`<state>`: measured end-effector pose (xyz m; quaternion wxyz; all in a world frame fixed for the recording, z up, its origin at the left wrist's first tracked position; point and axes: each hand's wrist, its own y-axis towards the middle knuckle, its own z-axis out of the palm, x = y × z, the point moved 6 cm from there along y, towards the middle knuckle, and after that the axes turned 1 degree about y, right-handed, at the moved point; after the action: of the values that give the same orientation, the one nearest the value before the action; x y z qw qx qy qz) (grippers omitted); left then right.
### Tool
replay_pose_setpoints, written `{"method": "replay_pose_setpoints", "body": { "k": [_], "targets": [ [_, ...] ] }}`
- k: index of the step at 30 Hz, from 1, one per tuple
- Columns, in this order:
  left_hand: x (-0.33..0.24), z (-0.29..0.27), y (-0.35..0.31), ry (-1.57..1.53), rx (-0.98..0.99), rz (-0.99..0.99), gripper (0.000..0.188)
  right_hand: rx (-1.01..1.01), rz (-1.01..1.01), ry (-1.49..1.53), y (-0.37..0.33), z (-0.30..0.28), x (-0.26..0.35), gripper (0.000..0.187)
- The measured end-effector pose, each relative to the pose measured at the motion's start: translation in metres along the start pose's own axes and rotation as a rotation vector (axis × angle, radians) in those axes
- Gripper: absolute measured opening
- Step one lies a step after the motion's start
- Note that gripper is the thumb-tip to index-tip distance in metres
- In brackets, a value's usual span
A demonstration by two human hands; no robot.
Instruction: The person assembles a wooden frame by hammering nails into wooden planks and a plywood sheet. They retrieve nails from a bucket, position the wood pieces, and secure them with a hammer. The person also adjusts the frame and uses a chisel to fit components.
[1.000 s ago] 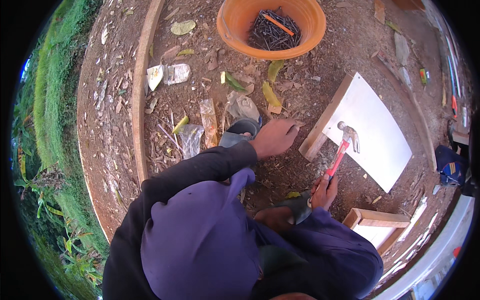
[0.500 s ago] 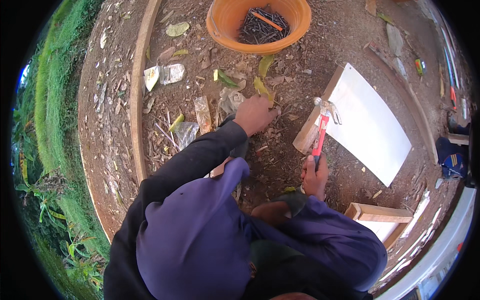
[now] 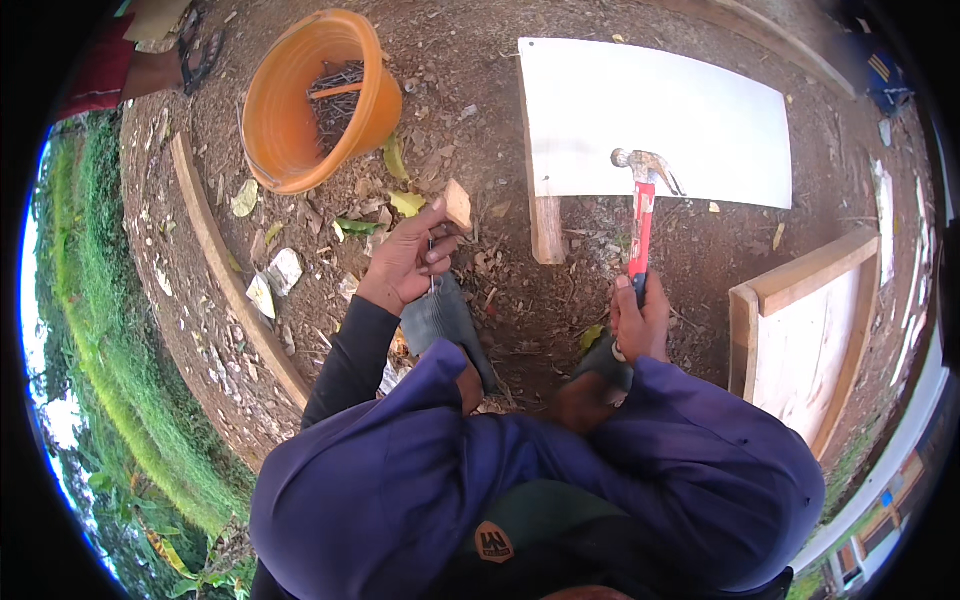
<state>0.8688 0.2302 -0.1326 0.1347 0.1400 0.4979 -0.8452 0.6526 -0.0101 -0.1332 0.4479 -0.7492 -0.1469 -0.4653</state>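
Between the fingertips of my left hand (image 3: 405, 262) is a small pale wood block (image 3: 457, 206), held above the leaf-strewn soil near my left foot. A thin dark sliver shows among those fingers, too small to name. My right hand (image 3: 640, 318) is wrapped round the dark grip of a claw hammer (image 3: 642, 225) with a red handle. The hammer's metal head is upright in front of me, overlapping the near edge of a white sheet (image 3: 670, 115). Under the sheet's left side runs a wooden batten (image 3: 545, 225). Farther left, an orange bucket (image 3: 385, 115) leans with many nails (image 3: 338, 115) inside.
A wooden frame with a white panel (image 3: 805, 345) lies to the right. One long timber (image 3: 235, 265) crosses the ground at left, beside grass (image 3: 130, 390). Another person's foot (image 3: 195, 60) shows at the far left. Leaves and plastic scraps (image 3: 280, 275) litter the soil.
My left hand has come up from the ground and now shows the wood block. The view has swung, so bucket and sheet appear shifted. My right hand still grips the hammer.
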Motion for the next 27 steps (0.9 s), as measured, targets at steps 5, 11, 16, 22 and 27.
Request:
{"method": "replay_pose_setpoints", "body": {
  "k": [5,11,16,22,27],
  "targets": [
    [-0.025,0.067,0.004,1.267,-0.059,0.615,0.028,-0.034,0.021,-0.049,-0.01,0.007,0.0,0.022],
    [-0.023,0.123,0.022,1.68,-0.053,1.004,0.028,-0.04,0.01,-0.131,-0.019,0.006,-0.003,0.026],
    [-0.027,0.102,0.02,1.457,0.003,1.076,0.016,-0.034,-0.018,-0.245,-0.028,0.007,0.012,0.027],
    [-0.017,0.087,0.017,1.339,-0.024,0.731,0.013,0.07,-0.019,-0.317,-0.023,0.012,0.018,0.028],
    [-0.015,0.085,0.019,1.366,-0.034,0.709,0.015,0.169,-0.036,-0.367,-0.022,0.018,0.017,0.031]
  ]
}}
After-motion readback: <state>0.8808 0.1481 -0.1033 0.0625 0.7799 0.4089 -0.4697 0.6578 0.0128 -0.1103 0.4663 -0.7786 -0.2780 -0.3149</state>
